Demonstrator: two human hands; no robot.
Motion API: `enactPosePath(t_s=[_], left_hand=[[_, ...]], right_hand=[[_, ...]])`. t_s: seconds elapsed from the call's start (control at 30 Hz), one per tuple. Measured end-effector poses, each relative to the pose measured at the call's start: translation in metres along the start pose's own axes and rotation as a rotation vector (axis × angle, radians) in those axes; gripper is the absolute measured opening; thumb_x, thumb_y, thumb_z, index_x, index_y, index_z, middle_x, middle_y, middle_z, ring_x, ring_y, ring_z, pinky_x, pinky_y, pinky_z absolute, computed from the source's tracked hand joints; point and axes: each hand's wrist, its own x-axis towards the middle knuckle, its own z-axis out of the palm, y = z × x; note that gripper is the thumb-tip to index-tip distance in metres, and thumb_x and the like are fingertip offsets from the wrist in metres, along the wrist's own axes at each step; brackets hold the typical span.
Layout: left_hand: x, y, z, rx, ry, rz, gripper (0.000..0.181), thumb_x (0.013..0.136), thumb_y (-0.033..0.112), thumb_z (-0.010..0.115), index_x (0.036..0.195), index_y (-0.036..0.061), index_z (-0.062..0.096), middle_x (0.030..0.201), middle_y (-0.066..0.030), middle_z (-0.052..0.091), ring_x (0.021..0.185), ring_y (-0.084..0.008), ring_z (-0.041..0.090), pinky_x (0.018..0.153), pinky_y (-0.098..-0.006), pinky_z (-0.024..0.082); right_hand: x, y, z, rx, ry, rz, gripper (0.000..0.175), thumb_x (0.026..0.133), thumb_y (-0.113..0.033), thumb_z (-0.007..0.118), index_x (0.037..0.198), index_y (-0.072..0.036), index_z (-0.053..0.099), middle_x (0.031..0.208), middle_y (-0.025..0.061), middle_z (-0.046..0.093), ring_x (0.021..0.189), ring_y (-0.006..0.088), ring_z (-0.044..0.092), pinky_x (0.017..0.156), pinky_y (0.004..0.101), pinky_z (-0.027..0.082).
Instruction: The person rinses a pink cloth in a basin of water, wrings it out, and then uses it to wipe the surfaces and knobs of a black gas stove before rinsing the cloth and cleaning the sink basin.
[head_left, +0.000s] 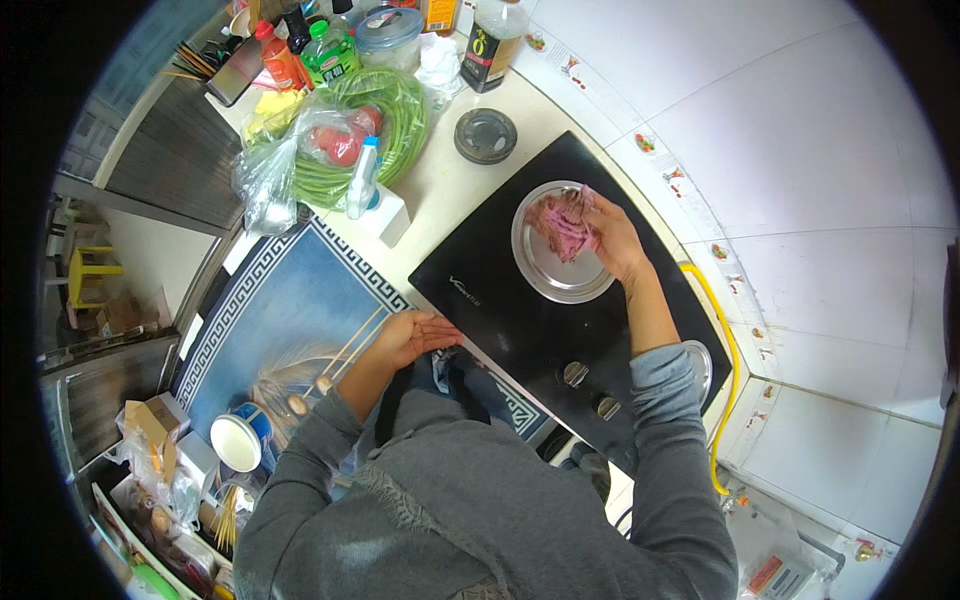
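My right hand (611, 236) holds a crumpled pink and brown cloth (562, 225) against the steel tray (574, 289) of a burner on a black glass gas hob (495, 262). The cloth covers the upper left part of the round tray. Near the hob's front edge, my left hand (420, 334) is held with its fingers together and extended, and nothing shows in it. Two control knobs, one of them a metal-faced knob (576, 373), sit on the hob below the tray. A dark round burner part (485, 136) lies on the counter beyond the hob's left corner.
Green stalks in a plastic bag (401, 142), bottles and a white box (386, 217) stand on the counter at the upper left. A yellow gas hose (731, 360) runs between hob and tiled wall. A blue mat (277, 292) and a white bucket (238, 442) are lower left.
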Motion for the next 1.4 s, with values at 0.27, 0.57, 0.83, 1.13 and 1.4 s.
enactPosePath(t_s=[0.27,0.57,0.83,1.13,1.4], left_hand=[[0.000,0.003,0.003,0.022,-0.016,-0.021,0.033,0.088,0.012,0.039,0.098,-0.0159,0.053,0.102,-0.0309,0.059,0.099,-0.0407,0.059,0.090,-0.0415,0.049],[-0.006,0.003,0.001,0.019,-0.017,-0.011,0.036,0.088,0.013,0.038,0.102,-0.0169,0.053,0.104,-0.0304,0.059,0.099,-0.0394,0.059,0.090,-0.0404,0.048],[-0.006,0.002,0.006,0.029,-0.038,-0.003,0.035,0.087,0.012,0.039,0.100,-0.0166,0.054,0.101,-0.0303,0.059,0.097,-0.0393,0.060,0.090,-0.0407,0.049],[-0.004,0.007,0.014,0.120,0.041,0.002,0.034,0.088,0.012,0.037,0.098,-0.0163,0.054,0.098,-0.0294,0.060,0.093,-0.0389,0.061,0.085,-0.0395,0.052],[-0.010,0.011,0.018,0.124,0.068,-0.021,0.033,0.090,0.011,0.035,0.097,-0.0158,0.054,0.098,-0.0294,0.060,0.095,-0.0394,0.061,0.087,-0.0394,0.051]], right_hand=[[0.018,-0.003,-0.029,-0.159,0.018,-0.056,0.033,0.087,-0.002,0.046,0.120,0.000,0.050,0.110,0.0153,0.059,0.097,0.0270,0.061,0.084,0.0370,0.050],[0.032,0.015,0.005,-1.554,0.579,0.006,0.045,0.083,-0.032,0.060,0.123,-0.013,0.051,0.124,0.0152,0.051,0.109,0.0365,0.049,0.090,0.0446,0.042],[0.076,0.047,-0.011,-1.833,0.556,-0.207,0.032,0.078,-0.028,0.063,0.093,0.000,0.065,0.103,0.0163,0.059,0.095,0.0307,0.052,0.085,0.0394,0.039],[0.020,0.084,0.053,-2.074,0.300,-0.574,0.022,0.078,-0.018,0.057,0.091,-0.003,0.065,0.107,0.0116,0.054,0.097,0.0292,0.051,0.083,0.0390,0.041],[0.067,0.059,0.011,-1.854,0.574,-0.263,0.023,0.077,-0.024,0.060,0.090,-0.006,0.066,0.104,0.0105,0.054,0.099,0.0291,0.051,0.083,0.0408,0.042]])
